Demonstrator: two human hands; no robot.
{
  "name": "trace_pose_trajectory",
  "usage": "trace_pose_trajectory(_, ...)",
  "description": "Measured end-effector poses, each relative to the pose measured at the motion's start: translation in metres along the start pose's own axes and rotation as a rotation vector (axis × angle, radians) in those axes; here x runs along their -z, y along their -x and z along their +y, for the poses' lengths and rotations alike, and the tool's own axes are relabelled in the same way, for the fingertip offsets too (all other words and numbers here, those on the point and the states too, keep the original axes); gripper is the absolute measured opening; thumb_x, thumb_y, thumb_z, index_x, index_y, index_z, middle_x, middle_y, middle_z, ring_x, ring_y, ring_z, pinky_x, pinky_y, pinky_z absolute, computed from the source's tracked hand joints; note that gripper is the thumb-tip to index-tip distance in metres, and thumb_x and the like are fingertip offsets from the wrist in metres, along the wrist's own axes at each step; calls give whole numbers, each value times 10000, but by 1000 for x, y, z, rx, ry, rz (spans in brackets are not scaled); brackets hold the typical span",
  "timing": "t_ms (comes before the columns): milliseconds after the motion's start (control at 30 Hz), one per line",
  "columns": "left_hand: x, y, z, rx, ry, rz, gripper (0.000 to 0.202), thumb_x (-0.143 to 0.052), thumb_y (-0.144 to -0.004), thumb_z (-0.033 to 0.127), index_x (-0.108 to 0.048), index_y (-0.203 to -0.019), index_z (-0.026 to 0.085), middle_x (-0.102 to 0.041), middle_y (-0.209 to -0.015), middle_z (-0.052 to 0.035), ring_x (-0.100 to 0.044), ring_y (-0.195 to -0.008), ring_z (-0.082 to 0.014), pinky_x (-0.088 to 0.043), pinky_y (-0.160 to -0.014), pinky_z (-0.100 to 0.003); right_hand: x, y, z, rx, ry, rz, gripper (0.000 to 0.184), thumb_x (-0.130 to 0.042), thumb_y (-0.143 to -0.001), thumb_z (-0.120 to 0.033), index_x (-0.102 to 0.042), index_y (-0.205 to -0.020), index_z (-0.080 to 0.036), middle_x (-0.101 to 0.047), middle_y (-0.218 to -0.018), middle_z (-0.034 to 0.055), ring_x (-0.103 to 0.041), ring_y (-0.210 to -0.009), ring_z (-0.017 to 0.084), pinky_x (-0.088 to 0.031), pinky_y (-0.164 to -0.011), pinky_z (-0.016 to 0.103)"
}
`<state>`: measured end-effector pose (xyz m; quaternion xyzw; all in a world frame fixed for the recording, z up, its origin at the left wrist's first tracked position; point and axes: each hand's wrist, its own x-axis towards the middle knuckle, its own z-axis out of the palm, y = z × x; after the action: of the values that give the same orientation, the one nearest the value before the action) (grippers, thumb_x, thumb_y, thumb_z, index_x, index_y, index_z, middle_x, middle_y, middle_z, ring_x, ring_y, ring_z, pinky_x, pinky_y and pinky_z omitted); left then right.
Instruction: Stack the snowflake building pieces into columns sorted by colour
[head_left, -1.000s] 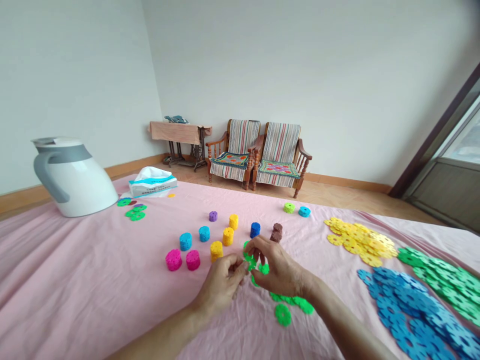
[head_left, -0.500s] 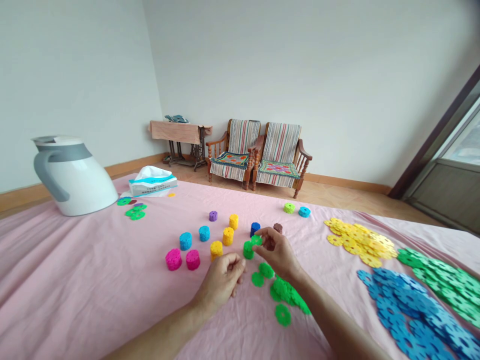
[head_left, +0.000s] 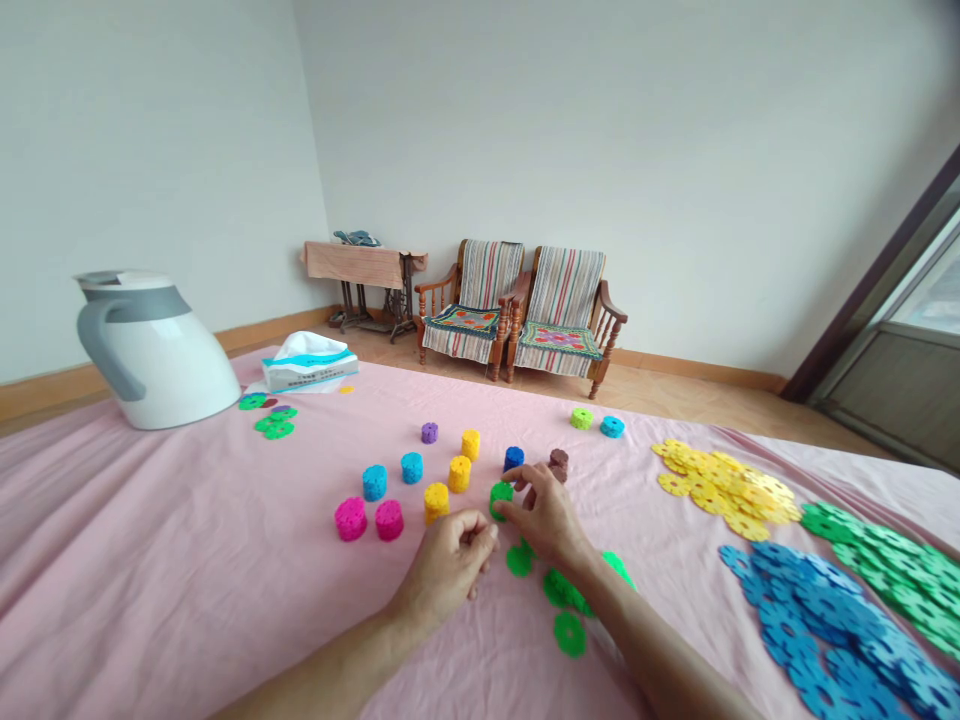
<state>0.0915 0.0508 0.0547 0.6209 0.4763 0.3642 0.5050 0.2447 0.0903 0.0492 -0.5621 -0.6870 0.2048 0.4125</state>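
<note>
My right hand (head_left: 546, 512) is at a stack of green flower-shaped plastic discs (head_left: 500, 498), thumb on its near side and forefinger at its top edge. My left hand (head_left: 459, 550) rests curled closed on the cloth, just left of that stack; whatever its fingers may hold is hidden. A dark blue stack (head_left: 514, 458) stands right behind the green one, and a brown stack (head_left: 559, 462) is beyond my right hand. Loose green discs (head_left: 570, 634) lie partly under my right forearm. The nearest yellow stack (head_left: 436, 502) is just beyond my left hand.
Pink (head_left: 389, 520) and light blue stacks (head_left: 375, 483) stand to the left. Heaps of yellow discs (head_left: 727, 490), blue discs (head_left: 825, 630) and green discs (head_left: 900, 570) lie right. A white jug (head_left: 176, 360) and a tissue box (head_left: 311, 370) stand at the back left of the pink cloth (head_left: 187, 560).
My right hand has come down slightly with a green disc, which was held at the stack's top edge and now sits on the stack. My left hand stays curled in place.
</note>
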Motion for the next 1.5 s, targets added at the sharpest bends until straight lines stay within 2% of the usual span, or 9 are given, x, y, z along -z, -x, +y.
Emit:
trace_pose_trajectory(233,0,2,2,-5,-16,14,274,-457,-812,392,-470,-649,172,-460,-515,67,-380,-330,-50,-265,-335,-165,1,1,-2,17,-17,-18,263,-656,-655,-247,-625,-905,-171,-535,-806,9,-455,-549,93,-414,-567,254)
trace_pose_trajectory(333,-2,3,3,-26,-35,18,291,-455,-822,388,-439,-619,181,-432,-504,70,-377,-345,-58,-275,-352,-176,11,-1,-6,20,-56,28,249,-627,-701,-312,-625,-899,-160,-542,-740,5,-454,-538,100,-396,-531,242)
trace_pose_trajectory(433,-4,6,3,-132,-114,39,263,-477,-827,333,-449,-616,178,-445,-532,56,-409,-416,-73,-308,-408,-185,29,-1,-4,-34,-105,75,238,-533,-781,-380,-613,-793,-156,-510,-600,-13,-431,-500,105,-337,-464,225)
trace_pose_trajectory(600,-6,11,4,-311,-360,72,62,-519,-787,174,-578,-804,176,-576,-761,-7,-526,-619,-118,-395,-544,-205,58,15,20,-102,-46,84,259,-485,-801,-362,-566,-654,-165,-510,-553,-11,-436,-500,111,-315,-470,224)
trace_pose_trajectory(700,-6,12,4,-352,-500,71,229,-558,-755,144,-612,-968,207,-588,-932,-34,-570,-829,-168,-445,-729,-258,68,28,34,-134,27,91,235,-481,-788,-342,-562,-650,-170,-515,-550,-11,-449,-508,122,-309,-472,227)
trace_pose_trajectory(800,-7,14,7,-356,-589,30,360,-606,-740,174,-598,-1091,254,-579,-1035,-36,-544,-991,-204,-412,-876,-306,70,34,40,-143,59,106,236,-462,-784,-337,-563,-649,-172,-529,-550,-5,-462,-511,132,-320,-483,235)
trace_pose_trajectory(1033,-16,18,18,-312,-722,-19,325,-589,-767,217,-616,-1074,321,-567,-1027,-14,-567,-936,-188,-427,-815,-278,63,30,47,-143,9,158,252,-449,-776,-356,-584,-654,-181,-530,-522,-5,-470,-492,139,-327,-473,235)
trace_pose_trajectory(1267,-20,13,17,-315,-734,22,152,-607,-716,178,-632,-854,239,-585,-923,-4,-578,-852,-173,-420,-746,-252,63,30,54,-101,34,165,256,-449,-767,-358,-595,-645,-187,-563,-526,0,-493,-487,142,-332,-476,238)
trace_pose_trajectory(1500,-16,5,11,-320,-673,8,136,-638,-619,175,-573,-736,197,-572,-785,12,-556,-730,-151,-404,-642,-231,62,29,55,-92,46,149,241,-443,-768,-329,-601,-656,-187,-593,-556,8,-524,-511,148,-346,-493,241)
